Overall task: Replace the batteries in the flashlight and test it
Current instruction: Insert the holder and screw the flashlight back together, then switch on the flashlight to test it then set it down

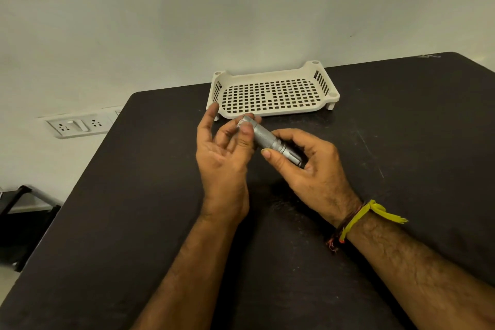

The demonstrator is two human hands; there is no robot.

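Note:
A small silver metal flashlight [266, 138] with a knurled body is held above the black table [134, 195], tilted from upper left down to lower right. My right hand [308, 166] grips its lower right end, thumb on top. My left hand [225, 150] pinches the upper left end between thumb and fingertips, with the index finger lifted free. That end, under the fingers, is partly hidden. No batteries are in sight.
A cream perforated plastic tray [329, 96] stands at the table's far edge by the wall, just behind the hands. A white wall socket panel [77, 124] sits to the left. The table's left edge runs diagonally, with dark furniture [24, 211] below it.

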